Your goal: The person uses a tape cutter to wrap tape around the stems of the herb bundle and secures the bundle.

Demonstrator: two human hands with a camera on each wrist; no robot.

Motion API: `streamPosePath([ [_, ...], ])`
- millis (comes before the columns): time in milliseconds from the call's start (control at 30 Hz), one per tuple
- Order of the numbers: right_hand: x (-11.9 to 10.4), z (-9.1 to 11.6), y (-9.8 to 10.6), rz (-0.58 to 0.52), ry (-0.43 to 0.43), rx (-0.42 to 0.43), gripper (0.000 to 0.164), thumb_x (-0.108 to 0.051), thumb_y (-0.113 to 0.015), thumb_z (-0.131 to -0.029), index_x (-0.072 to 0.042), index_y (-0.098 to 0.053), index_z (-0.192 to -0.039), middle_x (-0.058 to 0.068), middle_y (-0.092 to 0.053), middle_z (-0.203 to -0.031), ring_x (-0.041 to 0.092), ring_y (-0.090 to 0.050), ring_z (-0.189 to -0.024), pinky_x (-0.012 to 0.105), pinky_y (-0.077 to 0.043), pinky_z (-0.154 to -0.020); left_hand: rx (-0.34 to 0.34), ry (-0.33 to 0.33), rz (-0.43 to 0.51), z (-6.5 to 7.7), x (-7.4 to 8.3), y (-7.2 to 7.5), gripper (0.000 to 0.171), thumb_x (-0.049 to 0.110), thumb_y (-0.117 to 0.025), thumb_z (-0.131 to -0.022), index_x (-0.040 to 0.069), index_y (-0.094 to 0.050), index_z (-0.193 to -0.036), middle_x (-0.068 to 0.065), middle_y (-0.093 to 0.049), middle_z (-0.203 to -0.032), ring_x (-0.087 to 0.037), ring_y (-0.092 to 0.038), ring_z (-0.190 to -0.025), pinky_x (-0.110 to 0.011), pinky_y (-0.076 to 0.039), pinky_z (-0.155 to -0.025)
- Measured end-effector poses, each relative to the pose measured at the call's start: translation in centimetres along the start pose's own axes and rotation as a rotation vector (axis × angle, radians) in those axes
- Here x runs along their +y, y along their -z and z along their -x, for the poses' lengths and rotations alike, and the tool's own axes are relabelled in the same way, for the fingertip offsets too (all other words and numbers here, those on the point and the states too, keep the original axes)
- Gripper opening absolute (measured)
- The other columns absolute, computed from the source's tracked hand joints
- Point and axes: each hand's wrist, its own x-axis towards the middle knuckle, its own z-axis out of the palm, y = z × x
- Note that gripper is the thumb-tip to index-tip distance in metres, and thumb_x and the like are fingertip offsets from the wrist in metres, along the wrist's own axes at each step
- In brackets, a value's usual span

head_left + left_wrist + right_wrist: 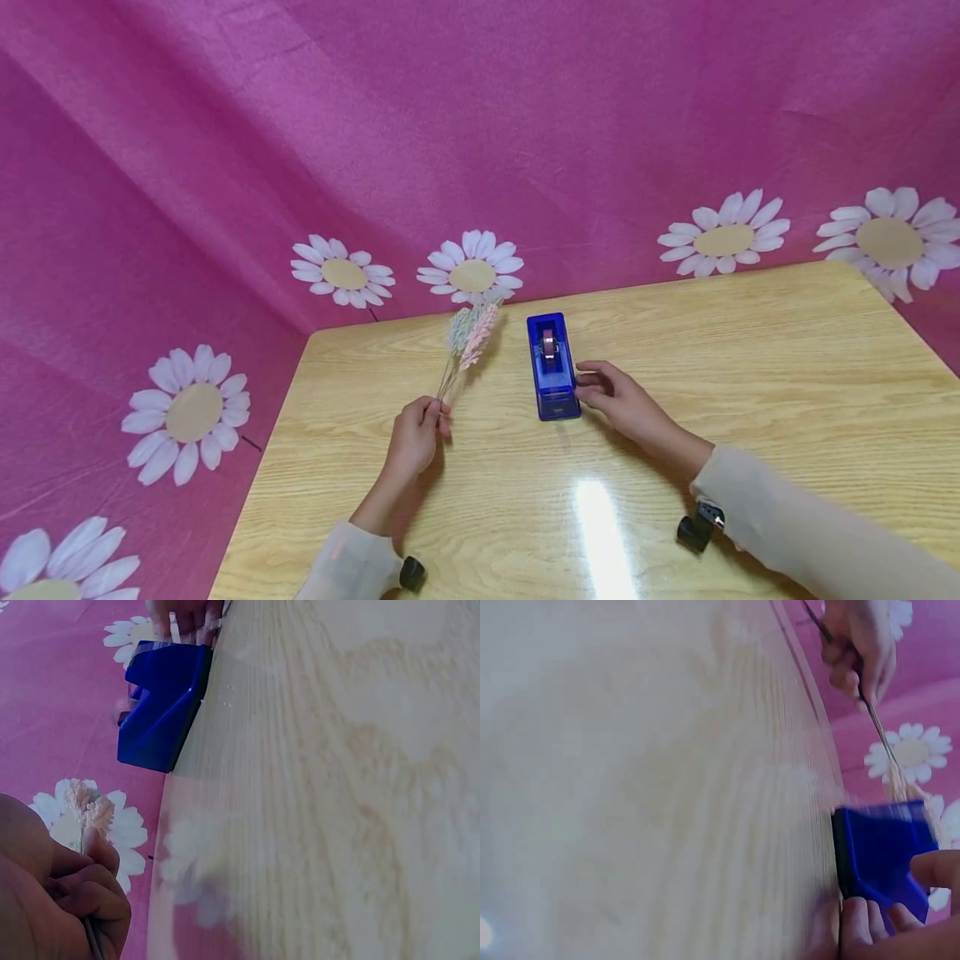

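Note:
My left hand [414, 435] pinches the thin stems of a small bunch of dried-looking flowers, one pink spike [478, 337] and a pale grey-green one [458, 330], tilted up to the right above the table. To its right a blue tape dispenser [555, 380] stands upright, a small tape roll [548, 343] in its holder. Beside the dispenser's right side is my right hand [628, 410], fingers loosely bent and fingertips at its edge; whether they touch it I cannot tell. In the right wrist view, fingers [856, 919] show close to the blue dispenser [877, 847].
Both things are on or over a light wood-grain table [750, 375] that ends at a pink curtain [570, 150] printed with white daisies. A bright light reflection [606, 537] lies on the tabletop near me. Each sleeve carries a small black wrist device [693, 533].

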Motion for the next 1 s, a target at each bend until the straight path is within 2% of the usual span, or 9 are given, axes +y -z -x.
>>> streamPosePath([
  [100, -0.2, 1.4, -0.6, -0.004, -0.027, -0.005, 0.032, -0.007, -0.060, -0.102, 0.011, -0.053, -0.127, 0.023, -0.065, -0.112, 0.027, -0.065, -0.100, 0.030, -0.056, -0.081, -0.017, -0.007, 0.022, 0.1, 0.5, 0.0, 0.028, 0.006, -0.044, -0.110, -0.008, -0.065, -0.097, -0.007, -0.060, -0.069, -0.010, -0.041, -0.056, -0.020, -0.031, -0.049],
  [167, -0.3, 2.1, -0.9, -0.007, -0.040, -0.035, 0.025, -0.009, -0.063, -0.101, 0.009, -0.058, -0.118, 0.017, -0.065, -0.098, 0.022, -0.063, -0.086, 0.028, -0.055, -0.069, -0.033, -0.022, 0.038, 0.2, 0.8, 0.0, 0.029, 0.007, -0.043, -0.111, -0.008, -0.064, -0.097, -0.005, -0.058, -0.068, -0.009, -0.040, -0.055, -0.020, -0.030, -0.048],
  [233, -0.4, 2.5, -1.1, 0.012, -0.047, -0.084, 0.026, -0.014, -0.067, -0.101, 0.007, -0.063, -0.115, 0.012, -0.065, -0.089, 0.021, -0.060, -0.076, 0.029, -0.052, -0.063, -0.047, -0.037, 0.050, 0.3, 1.1, -0.1, 0.029, 0.007, -0.043, -0.111, -0.007, -0.063, -0.096, -0.003, -0.057, -0.067, -0.009, -0.039, -0.054, -0.020, -0.030, -0.047],
  [333, -0.4, 2.7, -1.4, 0.081, -0.023, -0.156, 0.029, -0.019, -0.069, -0.101, 0.005, -0.070, -0.116, 0.010, -0.067, -0.085, 0.020, -0.057, -0.070, 0.029, -0.051, -0.059, -0.065, -0.060, 0.065, 0.4, 1.6, -0.1, 0.028, 0.007, -0.044, -0.111, -0.006, -0.062, -0.094, -0.002, -0.055, -0.066, -0.008, -0.038, -0.053, -0.020, -0.029, -0.046],
  [467, -0.7, 2.8, -1.8, 0.138, 0.009, -0.208, 0.021, -0.015, -0.070, -0.099, 0.003, -0.076, -0.107, 0.008, -0.071, -0.089, 0.017, -0.057, -0.072, 0.027, -0.051, -0.060, -0.091, -0.075, 0.100, 0.5, 2.2, -0.2, 0.028, 0.006, -0.044, -0.110, -0.008, -0.061, -0.094, -0.003, -0.053, -0.066, -0.007, -0.037, -0.053, -0.020, -0.028, -0.046],
  [567, -1.2, 2.9, -1.9, 0.114, 0.003, -0.220, 0.018, -0.013, -0.070, -0.098, 0.003, -0.077, -0.100, 0.008, -0.072, -0.089, 0.016, -0.056, -0.074, 0.027, -0.050, -0.062, -0.122, -0.081, 0.118, 0.7, 2.4, 0.1, 0.028, 0.006, -0.043, -0.110, -0.010, -0.061, -0.095, -0.002, -0.052, -0.067, -0.007, -0.038, -0.054, -0.020, -0.029, -0.048],
  [667, -1.9, 2.9, -1.6, 0.091, -0.003, -0.219, 0.020, -0.015, -0.070, -0.099, 0.004, -0.076, -0.101, 0.010, -0.070, -0.088, 0.016, -0.055, -0.072, 0.026, -0.048, -0.059, -0.166, -0.088, 0.131, 0.8, 2.7, 0.8, 0.029, 0.006, -0.043, -0.111, -0.010, -0.060, -0.095, -0.002, -0.051, -0.066, -0.008, -0.039, -0.056, -0.020, -0.031, -0.050],
  [833, -4.1, 2.4, -0.4, 0.061, -0.010, -0.221, 0.027, -0.018, -0.067, -0.101, 0.006, -0.074, -0.109, 0.010, -0.068, -0.091, 0.012, -0.048, -0.066, 0.025, -0.042, -0.055, -0.296, -0.130, 0.188, 0.8, 2.7, 3.0, 0.031, 0.008, -0.040, -0.112, -0.009, -0.057, -0.091, -0.004, -0.046, -0.066, -0.008, -0.036, -0.056, -0.021, -0.030, -0.053],
  [1000, -5.9, 1.3, 0.8, 0.003, -0.064, -0.233, 0.029, -0.020, -0.066, -0.102, 0.006, -0.072, -0.114, 0.000, -0.052, -0.071, 0.010, -0.039, -0.059, 0.027, -0.038, -0.056, -0.507, -0.202, 0.218, 0.6, 2.1, 6.1, 0.034, 0.011, -0.038, -0.113, -0.008, -0.058, -0.092, -0.002, -0.043, -0.065, -0.007, -0.031, -0.054, -0.023, -0.025, -0.049],
])
